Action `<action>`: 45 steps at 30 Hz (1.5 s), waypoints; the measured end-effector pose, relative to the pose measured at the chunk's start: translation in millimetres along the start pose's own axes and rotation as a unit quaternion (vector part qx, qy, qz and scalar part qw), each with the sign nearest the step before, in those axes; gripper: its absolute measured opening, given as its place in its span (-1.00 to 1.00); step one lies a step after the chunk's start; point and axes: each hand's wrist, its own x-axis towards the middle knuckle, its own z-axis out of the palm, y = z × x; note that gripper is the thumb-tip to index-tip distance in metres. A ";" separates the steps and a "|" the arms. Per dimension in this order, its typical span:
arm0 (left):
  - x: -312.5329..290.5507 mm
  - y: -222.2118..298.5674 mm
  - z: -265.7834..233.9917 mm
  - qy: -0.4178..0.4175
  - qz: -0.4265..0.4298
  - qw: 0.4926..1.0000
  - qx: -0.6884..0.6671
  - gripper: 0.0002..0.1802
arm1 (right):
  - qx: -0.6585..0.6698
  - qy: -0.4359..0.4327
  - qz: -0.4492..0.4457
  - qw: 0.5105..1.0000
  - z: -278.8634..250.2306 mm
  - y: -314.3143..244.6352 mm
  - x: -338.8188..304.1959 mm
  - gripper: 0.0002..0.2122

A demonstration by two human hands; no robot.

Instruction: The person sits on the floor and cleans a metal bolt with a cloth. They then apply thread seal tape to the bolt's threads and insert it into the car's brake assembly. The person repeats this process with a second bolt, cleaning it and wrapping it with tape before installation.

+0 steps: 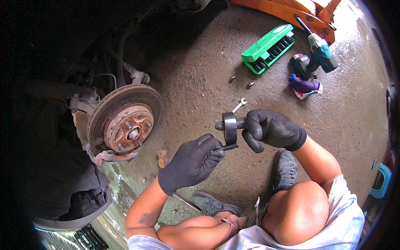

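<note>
Black gloves cover both my hands. My right hand (273,129) has its index finger pushed through a glossy black ring (229,132) that looks like a roll of tape, and its thumb hangs apart below. My left hand (191,161) is closed, its fingertips pinching a short thin black piece (230,146) at the ring's lower edge. Whether that piece joins the ring, I cannot tell. Just beyond the ring a wrench (240,104) lies on the floor, partly hidden. To the left stands a rusty brake disc (125,121) with bare wheel studs.
A green socket case (266,48) lies open on the wet floor (196,62), with two small bolts (251,84) nearby. Right of it sit a cordless impact wrench (320,56) and a purple glove (304,85). An orange jack (291,12) is at the back; the car body (66,212) is on my left.
</note>
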 end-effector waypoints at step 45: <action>13.9 -33.4 70.6 -0.053 -0.140 0.988 -0.026 -0.74 | -0.728 0.062 -0.088 0.677 43.2 6.0 -3.4 -0.56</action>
